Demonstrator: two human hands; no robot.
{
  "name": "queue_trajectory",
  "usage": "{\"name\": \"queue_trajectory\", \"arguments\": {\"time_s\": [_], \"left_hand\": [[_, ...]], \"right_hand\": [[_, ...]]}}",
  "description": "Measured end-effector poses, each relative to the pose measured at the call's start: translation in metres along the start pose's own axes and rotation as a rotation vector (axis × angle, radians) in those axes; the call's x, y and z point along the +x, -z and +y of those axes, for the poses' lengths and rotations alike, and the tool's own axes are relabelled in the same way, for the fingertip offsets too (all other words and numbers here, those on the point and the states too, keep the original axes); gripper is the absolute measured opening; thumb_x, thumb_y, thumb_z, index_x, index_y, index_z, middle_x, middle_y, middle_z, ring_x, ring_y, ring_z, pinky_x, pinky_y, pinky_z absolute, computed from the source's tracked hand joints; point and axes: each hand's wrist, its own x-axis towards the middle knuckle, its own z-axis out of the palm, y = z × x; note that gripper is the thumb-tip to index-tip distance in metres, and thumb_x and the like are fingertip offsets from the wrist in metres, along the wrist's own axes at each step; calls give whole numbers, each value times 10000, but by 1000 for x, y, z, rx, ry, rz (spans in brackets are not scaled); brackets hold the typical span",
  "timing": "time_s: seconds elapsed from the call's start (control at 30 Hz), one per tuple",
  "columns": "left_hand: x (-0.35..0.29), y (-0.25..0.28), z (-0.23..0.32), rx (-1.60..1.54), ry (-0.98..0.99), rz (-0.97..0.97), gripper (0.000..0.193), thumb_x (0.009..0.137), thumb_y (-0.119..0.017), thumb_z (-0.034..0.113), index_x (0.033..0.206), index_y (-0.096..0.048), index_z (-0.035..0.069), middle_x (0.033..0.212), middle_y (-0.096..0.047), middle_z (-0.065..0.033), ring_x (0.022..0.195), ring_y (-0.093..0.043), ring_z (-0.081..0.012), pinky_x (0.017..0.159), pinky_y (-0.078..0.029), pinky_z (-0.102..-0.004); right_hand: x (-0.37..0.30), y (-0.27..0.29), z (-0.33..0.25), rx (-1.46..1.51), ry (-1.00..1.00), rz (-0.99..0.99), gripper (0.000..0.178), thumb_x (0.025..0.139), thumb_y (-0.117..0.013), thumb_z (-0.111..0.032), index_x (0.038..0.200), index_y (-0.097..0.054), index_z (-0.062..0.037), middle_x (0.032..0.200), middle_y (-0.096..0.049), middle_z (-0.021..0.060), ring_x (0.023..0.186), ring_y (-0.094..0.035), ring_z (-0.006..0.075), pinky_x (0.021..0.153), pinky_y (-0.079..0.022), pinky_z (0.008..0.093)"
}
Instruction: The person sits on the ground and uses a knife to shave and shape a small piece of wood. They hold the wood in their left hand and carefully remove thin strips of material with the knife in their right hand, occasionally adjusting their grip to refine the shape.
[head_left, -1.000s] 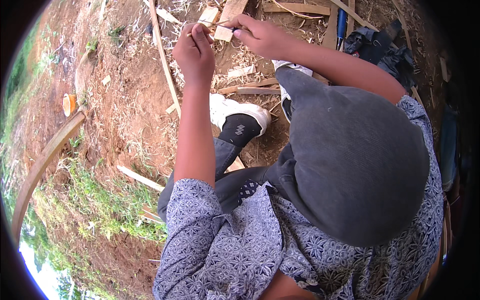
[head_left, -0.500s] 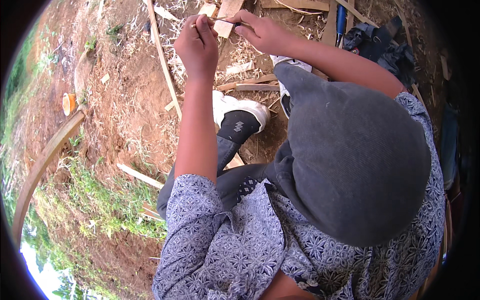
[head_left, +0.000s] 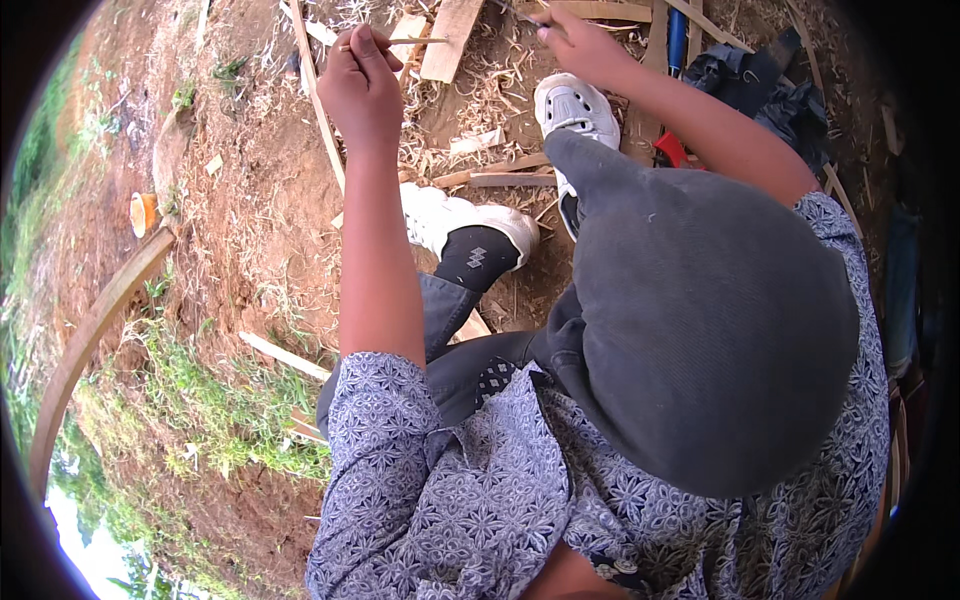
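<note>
Dark grey cloth [head_left: 720, 330] and a patterned shirt [head_left: 400, 500] fill the foreground of my remote feed; beyond them, the left hand [head_left: 362, 95] pinches a slim wooden stick [head_left: 415, 41] between thumb and closed fingers. Its long axis runs left to right, the free end aimed toward the right hand [head_left: 585, 48], which is at about the same height and well apart from the tip, leaving the left as the only one touching the wood. The right hand's fingers curl on what I take for a thin tool [head_left: 519, 12], though the top edge crops it and I cannot tell its kind. Farther down, two white shoes [head_left: 465, 222] rest on bare earth among wood shavings [head_left: 500, 95], a pale board [head_left: 455, 22] lies behind the stick's tip, a blue handle [head_left: 677, 38] stands out at right, and an orange round object [head_left: 144, 213] sits far left
</note>
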Motion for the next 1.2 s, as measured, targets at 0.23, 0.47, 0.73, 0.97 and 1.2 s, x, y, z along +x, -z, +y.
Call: {"name": "queue_trajectory", "arguments": {"time_s": [0.23, 0.47, 0.73, 0.97, 1.2], "left_hand": [[-12, 1, -1, -5, -44, -36, 426, 1127, -414, 296, 852, -648, 69, 649, -618, 2, 600, -587, -90, 560, -434, -262], [-15, 1, -4, -1, -84, -24, 422, 1128, -411, 281, 848, -646, 71, 648, -622, -4, 572, -573, -90, 542, -423, -263], [-14, 8, -10, -52, 47, -37, 434, 1131, -389, 279, 833, -629, 74, 631, -595, -2, 537, -517, -83, 523, -398, -267], [-17, 6, -4, -21, -92, -115, 428, 1125, -388, 266, 836, -634, 69, 672, -601, -10, 595, -550, -109, 570, -427, -283], [-23, 2, -10, -70, -149, -41, 392, 1119, -468, 268, 829, -626, 58, 630, -579, -21, 536, -547, -108, 511, -407, -269]], "right_hand": [[-20, -13, -96, 164, 114, -142, 321, 1052, -534, -286, 1337, -603, -155, 897, -714, 129, 805, -701, 230, 778, -540, 396], [-6, -31, -82, 91, 162, -89, 316, 1058, -536, -295, 1343, -591, -169, 900, -731, 127, 790, -726, 278, 760, -550, 422], [-16, 2, -14, -186, -101, -207, 297, 1055, -553, -291, 1317, -586, -156, 936, -726, 123, 842, -712, 255, 762, -532, 422], [-25, -10, -59, 76, 82, -76, 327, 1067, -546, -293, 1370, -601, -181, 888, -693, 58, 759, -625, 137, 745, -490, 322], [-11, -26, -91, 77, 103, -166, 341, 1072, -543, -300, 1390, -587, -189, 989, -733, 117, 900, -697, 183, 808, -528, 344]]}}
